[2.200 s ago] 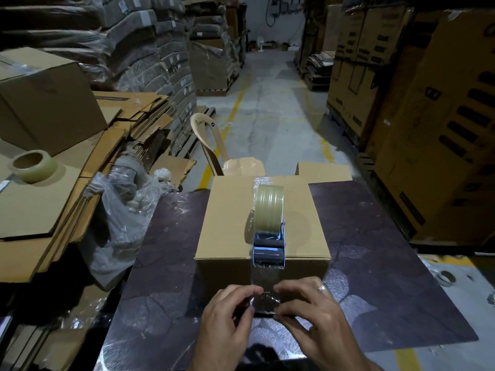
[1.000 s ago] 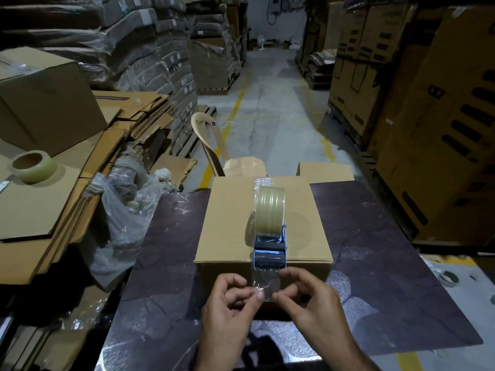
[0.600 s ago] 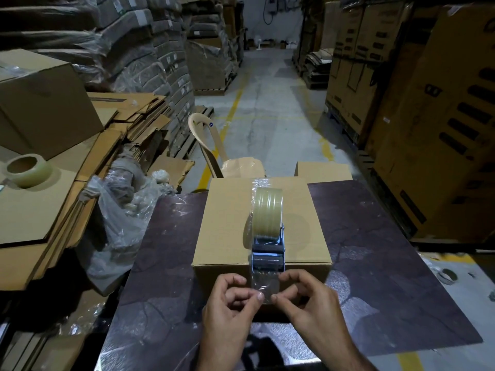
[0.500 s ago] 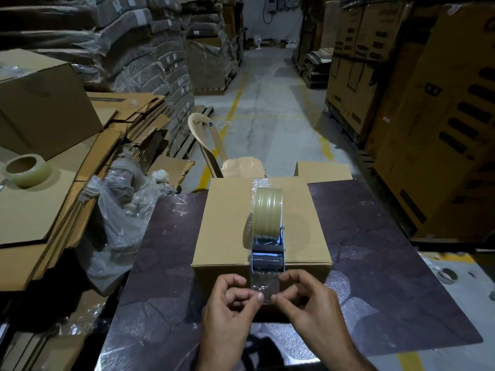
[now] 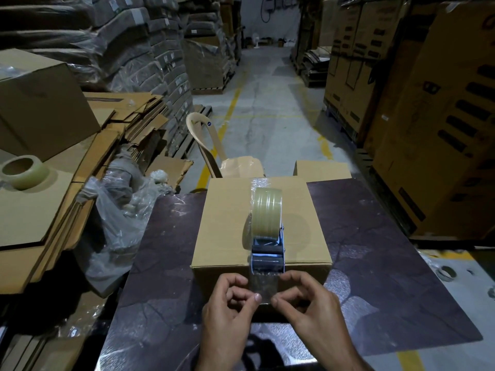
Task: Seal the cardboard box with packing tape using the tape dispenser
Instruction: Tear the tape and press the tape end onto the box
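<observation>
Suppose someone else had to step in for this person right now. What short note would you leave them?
Left hand pinches the left edge of the tape end hanging from the tape dispenser; right hand pinches its right edge.
The dispenser stands on the cardboard box, at its near top edge; the box sits on the table.
Done: tape shows at the box's far edge; the seam under the dispenser is hidden.
Left: probably press the tape end onto the front face and cut it.

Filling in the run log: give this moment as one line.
left hand: pinches tape end | right hand: pinches tape end | dispenser: on box top, near edge
</observation>
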The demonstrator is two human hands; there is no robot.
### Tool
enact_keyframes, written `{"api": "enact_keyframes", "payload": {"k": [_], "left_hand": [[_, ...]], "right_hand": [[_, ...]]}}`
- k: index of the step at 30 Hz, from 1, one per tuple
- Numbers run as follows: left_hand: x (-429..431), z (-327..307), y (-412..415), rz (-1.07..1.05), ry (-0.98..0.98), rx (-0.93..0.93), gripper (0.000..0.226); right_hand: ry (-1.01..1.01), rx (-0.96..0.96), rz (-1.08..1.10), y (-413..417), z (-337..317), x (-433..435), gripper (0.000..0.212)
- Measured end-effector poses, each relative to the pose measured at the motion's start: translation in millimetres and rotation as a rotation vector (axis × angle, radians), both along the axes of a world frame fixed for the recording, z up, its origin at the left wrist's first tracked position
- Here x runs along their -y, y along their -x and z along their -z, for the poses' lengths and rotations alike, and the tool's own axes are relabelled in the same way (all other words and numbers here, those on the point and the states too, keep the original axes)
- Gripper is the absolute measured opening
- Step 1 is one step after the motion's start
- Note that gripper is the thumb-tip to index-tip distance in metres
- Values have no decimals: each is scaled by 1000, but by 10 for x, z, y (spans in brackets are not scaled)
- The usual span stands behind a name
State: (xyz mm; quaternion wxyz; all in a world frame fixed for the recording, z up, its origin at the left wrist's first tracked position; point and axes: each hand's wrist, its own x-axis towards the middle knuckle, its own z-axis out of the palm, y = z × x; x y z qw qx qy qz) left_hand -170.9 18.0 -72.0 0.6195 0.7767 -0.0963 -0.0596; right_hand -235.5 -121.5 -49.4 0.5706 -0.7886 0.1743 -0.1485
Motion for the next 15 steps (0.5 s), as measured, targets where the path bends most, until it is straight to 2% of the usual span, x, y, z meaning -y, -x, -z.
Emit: {"api": "enact_keyframes", "payload": {"k": [12,15], "left_hand": [[0,18,-40,0,-50,39,35],[7,32,-52,11,-58,47,34]], "right_hand": [[-399,13,124,-23,110,64,34],[-376,22,101,-25,110,72,35]]}}
